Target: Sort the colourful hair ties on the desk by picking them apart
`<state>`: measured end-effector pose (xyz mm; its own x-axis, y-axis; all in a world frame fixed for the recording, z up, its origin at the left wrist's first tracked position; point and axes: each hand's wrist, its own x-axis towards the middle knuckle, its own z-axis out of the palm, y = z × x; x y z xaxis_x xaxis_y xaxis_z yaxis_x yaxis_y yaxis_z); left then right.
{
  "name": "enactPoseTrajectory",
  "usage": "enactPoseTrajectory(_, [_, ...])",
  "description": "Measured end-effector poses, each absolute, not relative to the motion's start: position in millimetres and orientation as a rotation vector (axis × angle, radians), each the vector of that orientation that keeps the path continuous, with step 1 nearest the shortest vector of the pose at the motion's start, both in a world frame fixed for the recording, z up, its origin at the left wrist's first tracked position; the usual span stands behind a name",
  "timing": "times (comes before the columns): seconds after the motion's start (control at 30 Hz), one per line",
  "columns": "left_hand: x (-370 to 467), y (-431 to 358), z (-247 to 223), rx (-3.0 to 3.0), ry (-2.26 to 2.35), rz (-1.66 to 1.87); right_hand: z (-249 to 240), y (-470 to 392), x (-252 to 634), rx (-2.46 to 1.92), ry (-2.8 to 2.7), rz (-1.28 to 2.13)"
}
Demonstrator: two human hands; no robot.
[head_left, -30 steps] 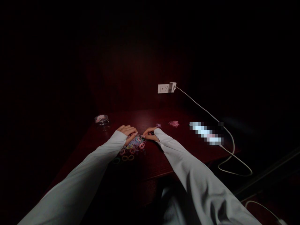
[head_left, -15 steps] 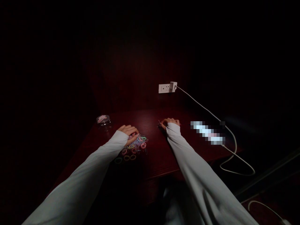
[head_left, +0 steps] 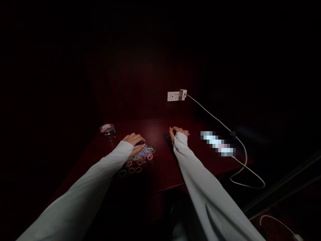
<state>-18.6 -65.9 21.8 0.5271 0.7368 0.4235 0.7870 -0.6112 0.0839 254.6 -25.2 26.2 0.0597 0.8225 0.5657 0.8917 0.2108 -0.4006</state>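
Loose, thin hair ties point(head_left: 149, 157) in pink, yellow, green and purple lie in a pile on the dark red table point(head_left: 160, 167). My left hand point(head_left: 134, 140) rests over the far left side of this pile, its fingers spread and slightly bent, and covers part of it. To the right, apart from the pile, my right hand point(head_left: 178, 131) is low over the table with curled fingers. Its thumb and forefinger are close together; whatever is between them is too small and dark to make out. Something small and pink point(head_left: 188, 133) shows just beyond its right side.
A clear round container point(head_left: 107, 129) with a pink-patterned lid stands at the left. A lit, blurred-out device point(head_left: 217, 144) lies at the right, with a white cable point(head_left: 213, 115) running to a charger point(head_left: 183, 94) in the wall socket point(head_left: 173, 96). The table's front edge point(head_left: 165, 190) is near me.
The view has shifted slightly, moving everything a little left. My right hand has turned a little, and the small thin thing seen at its fingertips no longer shows. My left hand stays at the pile.
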Motion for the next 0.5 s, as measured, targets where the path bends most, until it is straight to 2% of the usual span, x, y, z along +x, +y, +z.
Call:
enactPoseTrajectory(0.23, [-28,-69,27,-2.584,-1.372,-0.854,24,-63,216,-1.012,-2.303,0.166])
enactPoseTrajectory(0.37, [-41,-79,42,-2.544,-1.429,-1.078,27,-79,210,-0.782,-2.293,0.235])
enactPoseTrajectory(0.5, [-58,-95,49,-2.679,-1.474,-1.144,22,-89,206,-0.606,-2.361,0.229])
